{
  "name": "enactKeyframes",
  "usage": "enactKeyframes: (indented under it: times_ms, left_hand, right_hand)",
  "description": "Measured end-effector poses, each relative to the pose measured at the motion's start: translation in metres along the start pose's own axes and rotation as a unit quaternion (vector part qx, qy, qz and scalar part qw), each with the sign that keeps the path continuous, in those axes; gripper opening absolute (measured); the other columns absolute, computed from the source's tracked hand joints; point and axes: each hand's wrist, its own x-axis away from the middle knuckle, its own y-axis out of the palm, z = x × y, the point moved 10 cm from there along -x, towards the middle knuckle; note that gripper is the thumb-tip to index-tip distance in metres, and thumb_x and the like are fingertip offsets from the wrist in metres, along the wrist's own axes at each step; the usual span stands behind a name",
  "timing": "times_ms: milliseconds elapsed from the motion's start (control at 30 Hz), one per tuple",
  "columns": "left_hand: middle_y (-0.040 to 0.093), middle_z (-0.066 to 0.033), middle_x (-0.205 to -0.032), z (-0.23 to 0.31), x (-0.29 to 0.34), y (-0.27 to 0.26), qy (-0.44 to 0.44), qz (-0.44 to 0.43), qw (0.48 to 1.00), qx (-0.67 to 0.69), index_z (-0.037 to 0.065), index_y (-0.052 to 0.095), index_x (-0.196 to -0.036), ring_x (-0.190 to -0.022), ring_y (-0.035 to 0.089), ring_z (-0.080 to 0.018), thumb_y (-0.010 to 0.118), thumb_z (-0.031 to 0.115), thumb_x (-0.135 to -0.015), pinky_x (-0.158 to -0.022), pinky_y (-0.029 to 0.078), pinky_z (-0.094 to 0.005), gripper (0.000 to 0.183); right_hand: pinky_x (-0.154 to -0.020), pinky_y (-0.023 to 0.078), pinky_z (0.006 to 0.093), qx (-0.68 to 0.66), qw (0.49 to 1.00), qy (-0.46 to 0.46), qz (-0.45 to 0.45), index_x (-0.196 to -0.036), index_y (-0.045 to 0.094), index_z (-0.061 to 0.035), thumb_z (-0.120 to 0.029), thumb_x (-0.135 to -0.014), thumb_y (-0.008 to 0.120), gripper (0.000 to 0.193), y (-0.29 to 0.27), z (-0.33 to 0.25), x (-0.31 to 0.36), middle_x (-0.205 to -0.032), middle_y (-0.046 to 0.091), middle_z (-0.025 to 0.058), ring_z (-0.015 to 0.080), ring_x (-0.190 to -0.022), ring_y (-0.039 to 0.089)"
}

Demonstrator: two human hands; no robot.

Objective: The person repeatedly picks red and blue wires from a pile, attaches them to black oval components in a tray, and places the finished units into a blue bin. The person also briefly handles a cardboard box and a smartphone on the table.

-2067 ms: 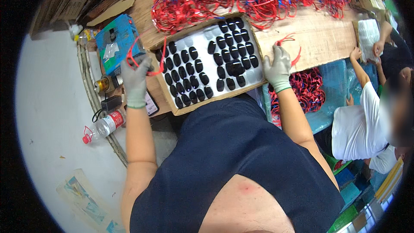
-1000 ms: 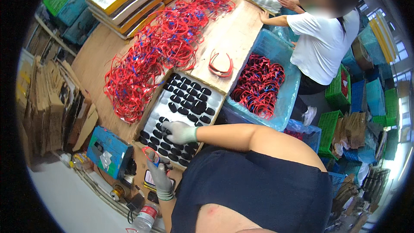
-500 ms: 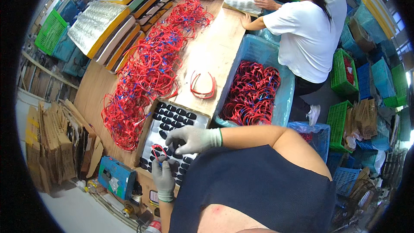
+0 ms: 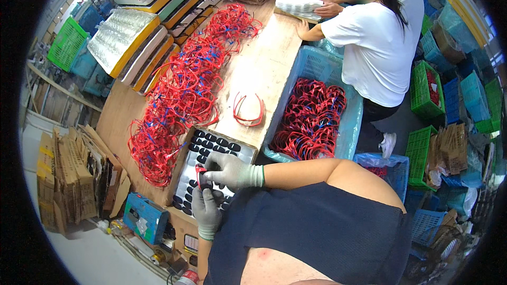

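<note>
Both my hands wear pale grey gloves and meet over a shallow box (image 4: 182,177) with rows of dark oval lenses (image 4: 216,142). My left hand (image 4: 207,211) is closed on a small red glasses frame (image 4: 199,170), which stands upright above the box. From the right, my right hand (image 4: 227,171) reaches across and pinches a dark lens (image 4: 203,180) against that frame. Fingers partly hide the frame and lens. Beyond the box, one red glasses frame (image 4: 249,121) lies alone on the wooden table (image 4: 269,47).
A long heap of red and blue glasses frames (image 4: 179,89) runs along the table's left. A blue crate (image 4: 356,121) of red frames stands right of it. Flattened cardboard (image 4: 74,179) leans at left, near a blue box (image 4: 142,216). A co-worker in a white shirt (image 4: 377,47) handles white sheets at the far end.
My right hand has come down onto the red frame with a dark lens. The frame has risen slightly and turned upright between both hands. My left hand has shifted slightly right.
</note>
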Motion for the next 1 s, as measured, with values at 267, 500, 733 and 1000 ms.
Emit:
enactKeyframes:
  times_ms: [267, 500, 733, 1000]
  left_hand:
    - [0.064, -0.0084, -0.093, 0.0, 0.012, -0.006, 0.046, -0.087, 0.995, 0.016, 0.001, 0.052, -0.121, -0.068, 0.061, -0.0132, 0.045, 0.023, -0.106, -0.062, 0.051, -0.0253, 0.028]
    - [0.062, -0.0011, -0.077, 0.007, 0.02, -0.014, 0.018, -0.023, 0.996, 0.089, 0.001, 0.056, -0.111, -0.063, 0.057, -0.008, 0.045, 0.023, -0.106, -0.058, 0.046, -0.0214, 0.025]
    - [0.059, -0.0022, -0.063, 0.025, 0.026, -0.013, 0.078, 0.017, 0.996, -0.045, 0.0, 0.057, -0.1, -0.052, 0.055, -0.01, 0.046, 0.023, -0.104, -0.049, 0.043, -0.0249, 0.027]
    - [0.059, -0.0031, -0.059, 0.045, 0.035, -0.012, 0.16, 0.014, 0.975, -0.152, -0.001, 0.061, -0.092, -0.049, 0.055, -0.0102, 0.045, 0.017, -0.102, -0.047, 0.042, -0.0253, 0.025]
  right_hand:
    - [-0.059, 0.054, 0.0245, -0.152, 0.967, 0.132, -0.156, -0.103, 0.067, -0.0016, -0.032, -0.097, 0.063, 0.032, 0.029, 0.022, 0.009, -0.081, 0.067, 0.0032, 0.0095, -0.069, 0.063]
    - [-0.057, 0.051, 0.0256, -0.274, 0.944, 0.121, -0.141, -0.099, 0.067, -0.0012, -0.023, -0.097, 0.062, 0.022, 0.044, 0.029, 0.01, -0.076, 0.064, 0.0025, 0.0101, -0.063, 0.061]
    - [-0.056, 0.049, 0.025, -0.209, 0.958, 0.117, -0.157, -0.097, 0.067, 0.0003, -0.03, -0.098, 0.062, 0.03, 0.046, 0.043, 0.011, -0.074, 0.062, 0.0027, 0.0095, -0.061, 0.058]
    - [-0.052, 0.046, 0.0248, -0.174, 0.972, 0.079, -0.138, -0.089, 0.069, -0.0018, -0.028, -0.097, 0.059, 0.029, 0.049, 0.024, 0.021, -0.068, 0.062, 0.0019, 0.0089, -0.055, 0.056]
